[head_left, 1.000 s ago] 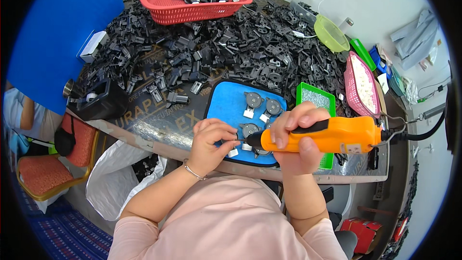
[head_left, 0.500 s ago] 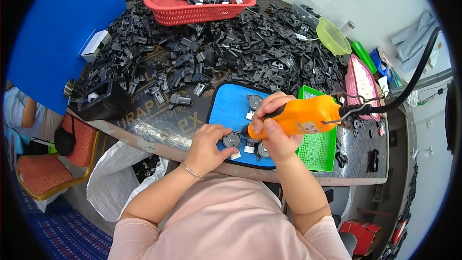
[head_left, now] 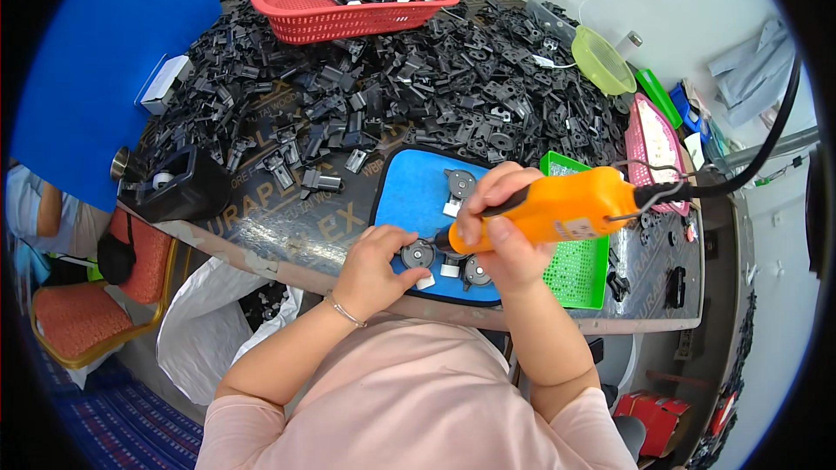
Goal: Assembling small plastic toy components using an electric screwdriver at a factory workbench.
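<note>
My right hand (head_left: 507,231) is wrapped round an orange electric screwdriver (head_left: 566,204), held almost level with its dark nose toward the left. That nose meets the edge of a round black plastic part (head_left: 418,254) with a small white block at its lower side; the exact contact is hidden. Thumb and fingers of my left hand (head_left: 376,268) grip this part from the left and steady it on the blue mat (head_left: 405,187). Another round black part (head_left: 460,183) lies farther up the mat, and one more (head_left: 476,271) sits beneath my right hand.
Right of the mat stands a green perforated tray (head_left: 579,274). A heap of black plastic pieces (head_left: 366,104) covers the back of the table. Behind it sits a red basket (head_left: 296,28) of assembled parts. A black tape dispenser (head_left: 187,187) stands at left; the tool's cable (head_left: 762,161) hangs at right.
The screwdriver's rear end has shifted slightly to the right and its cable has swung a little. My left hand keeps its hold on the round part. The whole view has moved slightly.
</note>
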`<state>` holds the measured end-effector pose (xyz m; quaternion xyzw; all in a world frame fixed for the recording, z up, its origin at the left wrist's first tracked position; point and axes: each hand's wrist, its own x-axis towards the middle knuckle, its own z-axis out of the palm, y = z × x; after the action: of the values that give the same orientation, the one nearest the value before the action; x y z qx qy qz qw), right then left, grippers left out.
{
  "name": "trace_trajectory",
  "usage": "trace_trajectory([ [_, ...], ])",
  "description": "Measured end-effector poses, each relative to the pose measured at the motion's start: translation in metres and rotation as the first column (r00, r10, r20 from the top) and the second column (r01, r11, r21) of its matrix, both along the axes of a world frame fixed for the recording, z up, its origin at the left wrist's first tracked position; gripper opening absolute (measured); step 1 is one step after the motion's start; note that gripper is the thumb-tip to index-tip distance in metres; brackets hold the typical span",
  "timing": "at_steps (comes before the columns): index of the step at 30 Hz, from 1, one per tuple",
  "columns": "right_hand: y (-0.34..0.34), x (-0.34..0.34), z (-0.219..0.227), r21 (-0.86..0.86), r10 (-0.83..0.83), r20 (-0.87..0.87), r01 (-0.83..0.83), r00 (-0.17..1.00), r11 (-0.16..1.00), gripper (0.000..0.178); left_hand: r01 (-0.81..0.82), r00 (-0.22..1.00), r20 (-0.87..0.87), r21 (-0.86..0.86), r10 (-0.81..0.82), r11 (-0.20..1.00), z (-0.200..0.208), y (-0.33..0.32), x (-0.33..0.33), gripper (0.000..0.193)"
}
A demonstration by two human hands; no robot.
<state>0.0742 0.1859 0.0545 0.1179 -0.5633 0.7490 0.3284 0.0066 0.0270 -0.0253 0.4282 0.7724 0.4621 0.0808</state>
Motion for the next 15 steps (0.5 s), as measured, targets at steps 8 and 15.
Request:
trace_trajectory([
  [8, 0.004, 0.012, 0.015, -0.057, 0.004, -0.043, -0.006, 0.999, 0.998, 0.024, -0.043, 0.99, -0.131, 0.122, 0.059, 0.992, 0.019, 0.003, 0.004, 0.038],
  [15, -0.002, 0.022, 0.024, -0.064, 0.015, -0.105, -0.022, 0.994, 0.998, 0.023, -0.047, 0.995, 0.095, 0.104, 0.037, 0.994, 0.014, 0.006, 0.007, 0.015],
])
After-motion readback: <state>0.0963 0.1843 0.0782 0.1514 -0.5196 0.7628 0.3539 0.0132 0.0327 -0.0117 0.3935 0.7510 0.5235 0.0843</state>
